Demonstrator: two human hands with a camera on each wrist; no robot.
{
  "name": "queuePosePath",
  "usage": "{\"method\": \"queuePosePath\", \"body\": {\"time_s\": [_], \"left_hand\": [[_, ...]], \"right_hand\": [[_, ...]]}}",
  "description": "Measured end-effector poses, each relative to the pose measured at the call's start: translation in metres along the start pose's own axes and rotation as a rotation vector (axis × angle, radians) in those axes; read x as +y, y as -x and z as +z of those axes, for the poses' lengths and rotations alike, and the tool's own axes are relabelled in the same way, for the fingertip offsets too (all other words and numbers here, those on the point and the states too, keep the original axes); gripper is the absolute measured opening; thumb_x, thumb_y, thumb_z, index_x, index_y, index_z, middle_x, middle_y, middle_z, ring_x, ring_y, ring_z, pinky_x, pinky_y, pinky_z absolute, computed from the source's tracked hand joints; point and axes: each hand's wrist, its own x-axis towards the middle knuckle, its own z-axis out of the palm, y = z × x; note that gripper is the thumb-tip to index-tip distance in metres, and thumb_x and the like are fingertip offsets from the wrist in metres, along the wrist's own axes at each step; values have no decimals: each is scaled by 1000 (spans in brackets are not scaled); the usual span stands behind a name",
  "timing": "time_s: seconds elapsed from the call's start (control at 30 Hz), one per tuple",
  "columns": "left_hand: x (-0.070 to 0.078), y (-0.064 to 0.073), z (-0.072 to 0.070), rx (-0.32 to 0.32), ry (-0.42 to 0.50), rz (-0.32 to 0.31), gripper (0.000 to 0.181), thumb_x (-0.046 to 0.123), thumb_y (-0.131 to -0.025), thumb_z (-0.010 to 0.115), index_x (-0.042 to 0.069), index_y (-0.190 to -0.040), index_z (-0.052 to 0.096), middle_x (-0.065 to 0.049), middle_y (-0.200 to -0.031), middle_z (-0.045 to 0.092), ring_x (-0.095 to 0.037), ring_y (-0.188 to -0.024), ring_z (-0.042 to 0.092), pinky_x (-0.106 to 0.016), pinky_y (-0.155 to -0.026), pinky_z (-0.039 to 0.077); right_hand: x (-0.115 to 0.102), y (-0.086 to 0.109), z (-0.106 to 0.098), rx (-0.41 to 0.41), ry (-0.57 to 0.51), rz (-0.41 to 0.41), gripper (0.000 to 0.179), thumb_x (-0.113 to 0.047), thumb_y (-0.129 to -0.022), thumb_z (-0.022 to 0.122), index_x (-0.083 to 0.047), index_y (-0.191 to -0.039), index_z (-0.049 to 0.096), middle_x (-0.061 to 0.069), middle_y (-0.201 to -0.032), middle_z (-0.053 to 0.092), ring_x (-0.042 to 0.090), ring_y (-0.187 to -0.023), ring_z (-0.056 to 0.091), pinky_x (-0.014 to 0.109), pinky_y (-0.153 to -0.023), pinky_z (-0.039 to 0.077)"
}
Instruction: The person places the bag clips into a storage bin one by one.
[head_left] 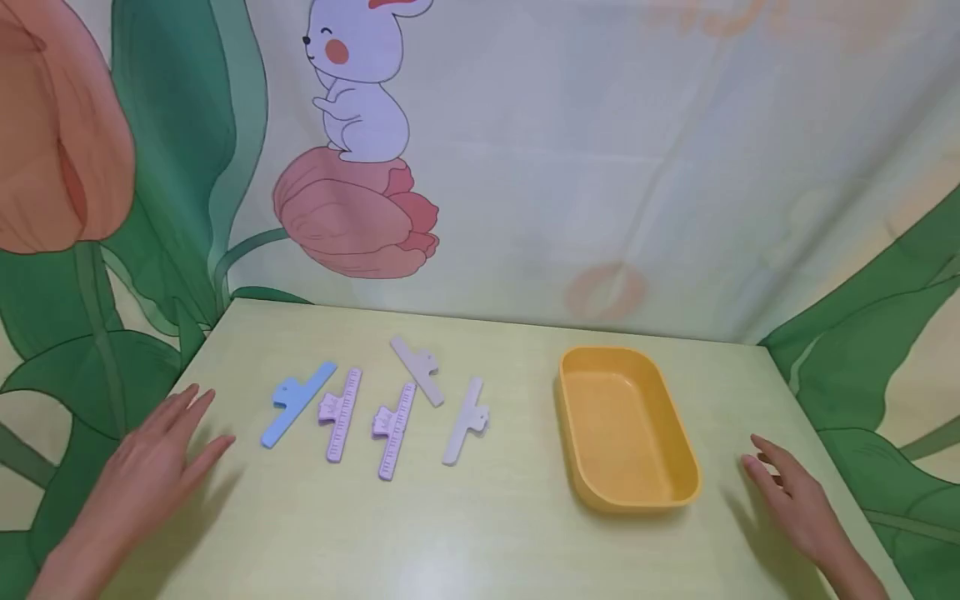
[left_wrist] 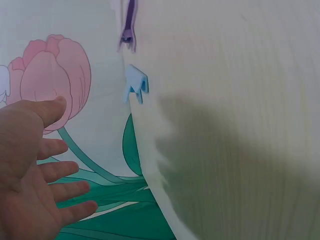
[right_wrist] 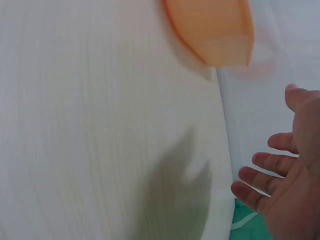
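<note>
The left grip, loosely spread, holds nothing near a blue clip on the surface; the right grip, relaxed and empty, is beside a yellow tray. Four lilac-grey clips lie between clip and tray.

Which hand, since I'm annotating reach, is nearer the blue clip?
Left. The left hand is just left of the blue clip; the right hand is far right, past the yellow tray.

The left hand is at lower left of the head view, fingers extended; the right hand, lower right, fingers relaxed.
</note>
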Motion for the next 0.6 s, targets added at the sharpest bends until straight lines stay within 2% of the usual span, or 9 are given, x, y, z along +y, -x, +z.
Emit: {"method": "queuePosePath", "body": {"time_s": [0.07, 0.1, 0.17, 0.23, 0.3, 0.4, 0.5, 0.6], "left_hand": [[3, -4, -1, 29, 32, -9, 60, 30, -102, 67, -6, -147, 49, -33, -147, 46, -56, -129, 46, -77, -90, 39], [5, -7, -1, 42, 47, -16, 57, 29, -102, 67, -6, -145, 50, -33, -144, 49, -56, -126, 48, -76, -89, 40], [9, -11, 0, 57, 70, -36, 52, 26, -102, 67, -6, -142, 53, -32, -141, 51, -54, -124, 50, -74, -90, 41], [12, -16, 2, 71, 88, -57, 48, 23, -101, 67, -6, -138, 56, -32, -138, 53, -53, -123, 50, -72, -91, 42], [15, -21, 4, 86, 105, -71, 46, 19, -100, 69, -7, -136, 58, -32, -135, 55, -52, -122, 52, -70, -91, 43], [18, -27, 7, 100, 122, -85, 44, 16, -98, 70, -7, -134, 60, -31, -131, 58, -49, -114, 57, -68, -86, 45], [22, -34, 10, 102, 131, -92, 42, 13, -97, 70, -7, -133, 60, -29, -126, 60, -46, -106, 62, -65, -79, 48], [24, -41, 14, 94, 137, -100, 41, 10, -97, 70, -7, -133, 61, -28, -124, 61, -45, -103, 64, -64, -76, 49]], "right_hand": [[-5, -1, -1, 20, -34, 19, 60, -37, -113, 42, 8, -152, 40, 34, -145, 49, 40, -119, 61, 44, -92, 55], [-8, -3, -2, 28, -58, 19, 59, -36, -113, 41, 8, -152, 41, 32, -144, 52, 29, -117, 64, 35, -89, 56], [-12, -5, -1, 54, -106, -1, 56, -34, -113, 42, 6, -152, 43, 30, -143, 54, 7, -110, 64, 18, -82, 53], [-15, -7, 0, 80, -157, -31, 53, -31, -113, 43, 5, -151, 45, 27, -140, 57, -7, -101, 60, 11, -77, 51], [-19, -9, 2, 99, -202, -55, 51, -30, -113, 43, 4, -151, 46, 19, -137, 61, -9, -98, 60, 12, -77, 52], [-24, -12, 4, 122, -256, -77, 47, -28, -113, 45, 1, -149, 50, -7, -129, 65, 0, -94, 66, 15, -77, 54], [-29, -16, 8, 145, -332, -83, 45, -25, -112, 47, 3, -147, 52, -28, -117, 61, 6, -90, 68, 17, -76, 55], [-35, -19, 13, 163, -389, -78, 43, -23, -111, 49, 5, -143, 54, -29, -110, 62, 6, -88, 66, 19, -74, 56]]}}
